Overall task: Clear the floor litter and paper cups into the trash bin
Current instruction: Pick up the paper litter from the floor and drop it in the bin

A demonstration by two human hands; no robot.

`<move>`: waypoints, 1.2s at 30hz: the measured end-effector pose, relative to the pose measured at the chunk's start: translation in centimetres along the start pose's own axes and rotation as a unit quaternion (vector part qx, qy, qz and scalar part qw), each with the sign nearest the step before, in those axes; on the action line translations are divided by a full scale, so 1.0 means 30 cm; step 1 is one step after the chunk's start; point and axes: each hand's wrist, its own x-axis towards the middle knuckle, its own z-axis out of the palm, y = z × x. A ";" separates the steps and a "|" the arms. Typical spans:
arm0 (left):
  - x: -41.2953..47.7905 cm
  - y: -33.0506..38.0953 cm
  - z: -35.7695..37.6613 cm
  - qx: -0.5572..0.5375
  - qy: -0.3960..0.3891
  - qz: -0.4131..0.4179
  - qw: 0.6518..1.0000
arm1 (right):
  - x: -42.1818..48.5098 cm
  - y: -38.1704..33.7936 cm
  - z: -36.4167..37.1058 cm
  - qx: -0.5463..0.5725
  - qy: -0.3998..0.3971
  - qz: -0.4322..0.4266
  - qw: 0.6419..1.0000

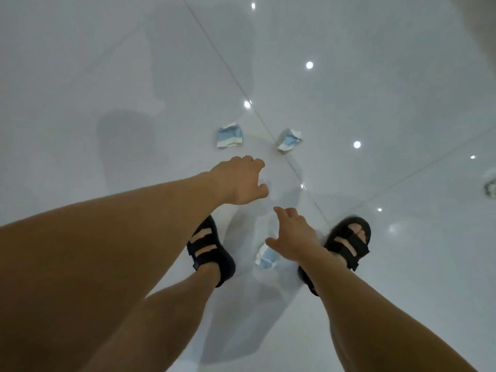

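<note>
Right hand [292, 234] spread, empty, half-hiding crushed cup [265, 257]; left hand [241, 181] loosely curled, empty. Far cups [230, 136] [289, 140], two, fully visible; total three.

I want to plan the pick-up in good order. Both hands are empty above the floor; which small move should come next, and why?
Probably lower the right hand onto the near cup between the sandals and pinch it. It lies just beside that hand's thumb; the far left cup and far right cup lie farther ahead, past the open left hand.
</note>
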 end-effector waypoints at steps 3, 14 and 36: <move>0.137 -0.046 0.120 -0.020 0.013 0.022 0.999 | 0.098 0.052 0.216 -0.008 -0.013 0.012 1.000; 0.323 -0.157 0.391 -0.031 -0.031 0.056 0.997 | 0.257 0.154 0.607 -0.054 0.020 -0.017 0.998; 0.214 -0.190 0.138 -0.254 0.135 -0.025 0.958 | 0.362 -0.032 -0.268 0.264 0.327 -0.066 0.905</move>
